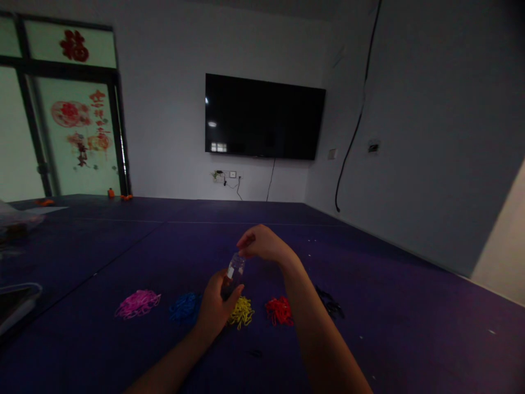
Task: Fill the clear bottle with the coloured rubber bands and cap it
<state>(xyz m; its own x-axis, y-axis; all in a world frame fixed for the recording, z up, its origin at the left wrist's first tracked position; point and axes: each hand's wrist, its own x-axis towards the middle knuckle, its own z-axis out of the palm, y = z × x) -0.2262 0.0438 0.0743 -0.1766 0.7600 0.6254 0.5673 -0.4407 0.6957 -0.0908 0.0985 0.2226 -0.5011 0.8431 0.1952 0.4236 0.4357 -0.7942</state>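
Observation:
A small clear bottle (237, 268) with a white label stands tilted in my left hand (214, 305), whose fingers wrap round its lower part. Over the bottle's mouth is my right hand (266, 243), bent down with its fingers pinched together; whatever is between them is too small to make out. Below lie piles of thin bands on the dark mat: pink (138, 303), blue (184, 307), yellow (243, 313), red (279, 311) and black (329, 302). My left hand partly covers the blue and yellow piles, and my right forearm partly hides the red and black ones.
A white-rimmed tray (20, 306) and a clear plastic bag (18, 216) are at the left edge. Small dark bands (255, 353) lie nearer me. A TV (264, 117) hangs on the far wall; a black cable (350, 148) runs down the right wall.

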